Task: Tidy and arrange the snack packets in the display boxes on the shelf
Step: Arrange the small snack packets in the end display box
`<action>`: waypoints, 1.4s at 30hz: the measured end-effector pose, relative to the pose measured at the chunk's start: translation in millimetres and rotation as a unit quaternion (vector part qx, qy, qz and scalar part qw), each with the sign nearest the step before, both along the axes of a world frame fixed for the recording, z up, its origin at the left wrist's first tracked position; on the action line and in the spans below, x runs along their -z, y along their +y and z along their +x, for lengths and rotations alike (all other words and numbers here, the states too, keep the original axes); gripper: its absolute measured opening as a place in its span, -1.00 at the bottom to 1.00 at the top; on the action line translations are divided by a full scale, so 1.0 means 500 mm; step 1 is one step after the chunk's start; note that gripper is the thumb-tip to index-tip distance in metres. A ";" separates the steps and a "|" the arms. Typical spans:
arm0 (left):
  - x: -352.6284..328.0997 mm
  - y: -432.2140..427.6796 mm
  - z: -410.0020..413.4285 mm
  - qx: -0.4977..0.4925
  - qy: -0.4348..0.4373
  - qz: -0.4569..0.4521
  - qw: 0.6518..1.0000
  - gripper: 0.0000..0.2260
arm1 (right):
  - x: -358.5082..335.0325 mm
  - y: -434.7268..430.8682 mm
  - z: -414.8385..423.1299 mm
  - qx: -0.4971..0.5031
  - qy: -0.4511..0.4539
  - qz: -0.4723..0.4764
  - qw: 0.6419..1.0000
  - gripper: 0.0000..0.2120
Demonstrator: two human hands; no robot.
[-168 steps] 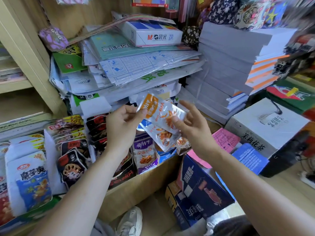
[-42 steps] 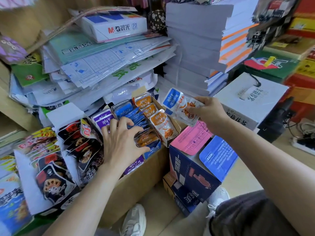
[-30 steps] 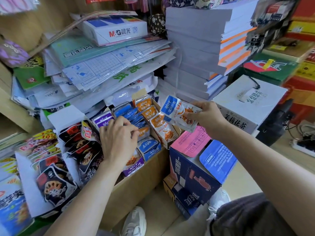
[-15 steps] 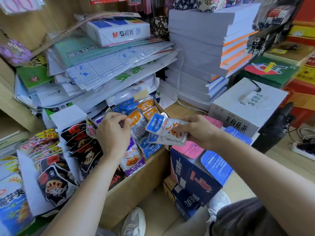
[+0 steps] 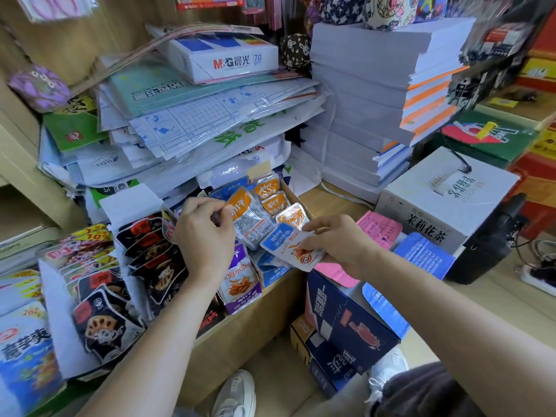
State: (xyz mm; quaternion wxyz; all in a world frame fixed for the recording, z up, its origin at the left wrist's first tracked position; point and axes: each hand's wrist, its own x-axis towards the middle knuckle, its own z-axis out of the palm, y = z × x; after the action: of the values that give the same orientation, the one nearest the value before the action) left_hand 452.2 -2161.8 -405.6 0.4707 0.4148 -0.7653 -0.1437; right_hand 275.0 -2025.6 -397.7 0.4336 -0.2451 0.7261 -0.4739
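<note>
The blue-topped packet [image 5: 290,248] lies nearly flat over the front right corner of the display box [image 5: 296,196]. Its long axis slants and its blue header points up-left. The right hand [image 5: 337,245] is palm down, its grip closed round the packet's right edge. The orange-topped packet [image 5: 248,219] leans over the box's rows, header up-left, printed back showing. The left hand [image 5: 204,233] is knuckles up, its grip pinching that packet's left edge.

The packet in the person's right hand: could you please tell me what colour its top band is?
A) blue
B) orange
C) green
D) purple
A: the right hand pinches a blue-topped packet over the box, while the left hand holds the orange-topped packet.
</note>
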 end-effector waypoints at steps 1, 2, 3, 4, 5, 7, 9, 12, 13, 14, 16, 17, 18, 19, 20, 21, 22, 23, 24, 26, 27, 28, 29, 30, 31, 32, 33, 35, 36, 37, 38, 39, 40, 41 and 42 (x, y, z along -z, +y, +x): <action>0.000 -0.001 0.001 -0.003 0.005 -0.001 1.000 -0.96 | -0.001 0.001 -0.001 0.007 -0.004 -0.005 1.000 -0.77; 0.000 -0.003 0.002 -0.009 0.011 -0.002 1.000 -0.96 | -0.002 0.002 -0.002 0.008 -0.004 -0.005 1.000 -0.79; 0.001 -0.006 0.002 -0.016 0.018 -0.005 1.000 -0.97 | -0.001 0.003 -0.003 0.004 -0.001 -0.002 1.000 -0.81; 0.003 -0.010 0.003 -0.023 0.025 -0.009 0.999 -0.97 | 0.001 0.003 -0.002 -0.002 0.004 0.004 1.000 -0.82; 0.004 -0.013 0.003 -0.030 0.033 -0.014 0.999 -0.97 | 0.005 0.000 0.000 -0.006 0.009 0.011 1.000 -0.82; 0.007 -0.015 0.003 -0.037 0.051 -0.023 0.998 -0.97 | 0.017 -0.009 0.007 -0.004 0.026 0.024 0.999 -0.81; 0.008 -0.017 0.004 -0.037 0.072 -0.033 0.996 -0.97 | 0.031 -0.026 0.019 0.009 0.054 0.022 0.998 -0.79; 0.006 -0.019 0.004 -0.023 0.112 -0.043 0.992 -0.96 | 0.052 -0.052 0.041 0.029 0.096 0.001 0.995 -0.72; 0.004 -0.021 0.005 -0.018 0.126 -0.042 0.991 -0.95 | 0.057 -0.057 0.049 0.030 0.112 -0.005 0.993 -0.72; 0.004 -0.024 0.005 -0.014 0.139 -0.040 0.989 -0.95 | 0.062 -0.061 0.057 0.027 0.128 -0.012 0.991 -0.73; 0.009 -0.033 0.006 -0.003 0.164 -0.026 0.986 -0.96 | 0.067 -0.061 0.065 0.006 0.164 -0.023 0.986 -0.73; 0.013 -0.038 0.006 0.005 0.175 -0.018 0.984 -0.97 | 0.063 -0.058 0.064 -0.014 0.178 -0.024 0.984 -0.74; 0.015 -0.042 0.006 0.013 0.185 -0.009 0.983 -0.97 | 0.057 -0.053 0.061 -0.038 0.191 -0.021 0.981 -0.74; 0.015 -0.043 0.005 0.019 0.192 -0.002 0.981 -0.96 | 0.051 -0.047 0.055 -0.061 0.200 -0.018 0.978 -0.74; 0.012 -0.040 0.004 0.025 0.197 0.002 0.980 -0.95 | 0.046 -0.041 0.047 -0.082 0.208 -0.016 0.975 -0.75; 0.007 -0.035 0.003 0.031 0.202 0.005 0.979 -0.94 | 0.044 -0.034 0.040 -0.100 0.211 -0.019 0.972 -0.75; 0.002 -0.028 0.001 0.038 0.208 0.010 0.977 -0.95 | 0.044 -0.028 0.035 -0.114 0.207 -0.023 0.971 -0.75; 0.000 -0.022 0.000 0.047 0.217 0.018 0.975 -0.97 | 0.046 -0.021 0.032 -0.126 0.197 -0.028 0.972 -0.72; -0.001 -0.017 -0.002 0.052 0.229 0.029 0.971 -0.99 | 0.051 -0.016 0.031 -0.134 0.189 -0.031 0.972 -0.69; -0.005 -0.011 -0.004 0.051 0.249 0.049 0.966 -0.98 | 0.062 -0.012 0.033 -0.133 0.194 -0.034 0.971 -0.65; -0.008 -0.009 -0.004 0.051 0.254 0.056 0.964 -0.98 | 0.066 -0.011 0.036 -0.117 0.208 -0.037 0.971 -0.67; -0.008 -0.009 -0.004 0.052 0.255 0.059 0.964 -0.98 | 0.070 -0.011 0.039 -0.089 0.226 -0.044 0.969 -0.70; -0.010 -0.006 -0.005 0.056 0.255 0.059 0.964 -0.98 | 0.073 -0.011 0.043 -0.058 0.244 -0.054 0.967 -0.73; -0.011 -0.004 -0.006 0.059 0.254 0.060 0.964 -0.98 | 0.076 -0.014 0.048 -0.033 0.259 -0.066 0.963 -0.74; -0.011 -0.001 -0.007 0.064 0.252 0.063 0.963 -0.98 | 0.079 -0.017 0.053 -0.017 0.268 -0.078 0.960 -0.74; -0.011 0.002 -0.007 0.066 0.249 0.069 0.964 -0.97 | 0.081 -0.021 0.059 -0.009 0.273 -0.088 0.958 -0.75; -0.012 0.005 -0.008 0.069 0.243 0.078 0.965 -0.95 | 0.082 -0.025 0.063 -0.004 0.279 -0.097 0.955 -0.76; -0.015 0.015 -0.010 0.084 0.238 0.107 0.962 -0.85 | 0.080 -0.030 0.066 -0.006 0.297 -0.114 0.948 -0.75; -0.016 0.020 -0.011 0.095 0.241 0.119 0.958 -0.82 | 0.077 -0.031 0.062 -0.013 0.306 -0.118 0.945 -0.72; -0.018 0.023 -0.011 0.104 0.243 0.126 0.956 -0.80 | 0.072 -0.030 0.056 -0.020 0.311 -0.117 0.943 -0.68; -0.020 0.026 -0.011 0.110 0.242 0.130 0.955 -0.80 | 0.067 -0.028 0.047 -0.021 0.308 -0.115 0.944 -0.63; -0.022 0.028 -0.011 0.116 0.243 0.136 0.954 -0.82 | 0.059 -0.024 0.038 -0.013 0.291 -0.117 0.949 -0.57; -0.023 0.028 -0.011 0.121 0.244 0.146 0.951 -0.83 | 0.050 -0.020 0.027 0.002 0.262 -0.132 0.956 -0.50; -0.025 0.029 -0.012 0.129 0.247 0.158 0.947 -0.85 | 0.039 -0.016 0.016 0.013 0.233 -0.155 0.960 -0.42; -0.026 0.029 -0.014 0.138 0.246 0.170 0.944 -0.88 | 0.028 -0.012 0.005 0.014 0.212 -0.180 0.961 -0.35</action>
State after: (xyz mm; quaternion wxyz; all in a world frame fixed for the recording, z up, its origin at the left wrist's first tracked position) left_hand 445.4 -2147.5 -392.8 0.5424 0.3309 -0.6396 -0.4327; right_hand 277.7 -2031.4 -411.7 0.2121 -0.4035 0.7076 -0.5399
